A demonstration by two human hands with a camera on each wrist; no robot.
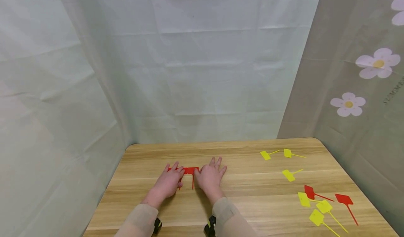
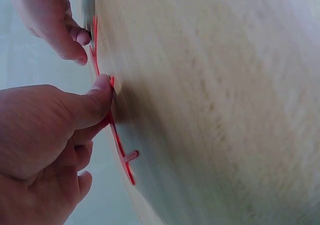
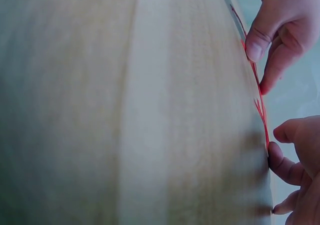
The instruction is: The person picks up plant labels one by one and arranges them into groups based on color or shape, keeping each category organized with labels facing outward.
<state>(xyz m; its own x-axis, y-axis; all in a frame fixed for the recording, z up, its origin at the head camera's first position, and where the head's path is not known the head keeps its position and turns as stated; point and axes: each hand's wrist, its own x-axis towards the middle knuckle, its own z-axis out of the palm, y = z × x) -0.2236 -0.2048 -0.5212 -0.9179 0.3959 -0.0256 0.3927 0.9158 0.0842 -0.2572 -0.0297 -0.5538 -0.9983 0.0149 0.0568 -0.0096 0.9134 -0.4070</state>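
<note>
left hand (image 1: pixel 169 180): thumb and fingertip gripping red tags (image 1: pixel 195 170) — flat plates edge to edge, thin stems | right hand (image 1: pixel 209 177): fingers spread, thumb at row's right end | row: left half of wood-grain surface (image 1: pixel 246 198) | right side: loose yellow tags (image 1: pixel 324 206), two red spares (image 1: pixel 344 199) — squarish, skinny-stemmed

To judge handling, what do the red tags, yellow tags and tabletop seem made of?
Red tags: probably thin plastic, evenly coloured, showing as slim strips in the wrist views.
Yellow tags: likely the same, sharing that evenly coloured, thin-stemmed shape.
Tabletop: wood or printed laminate, smooth-looking, with striped grain; which is unclear.
</note>
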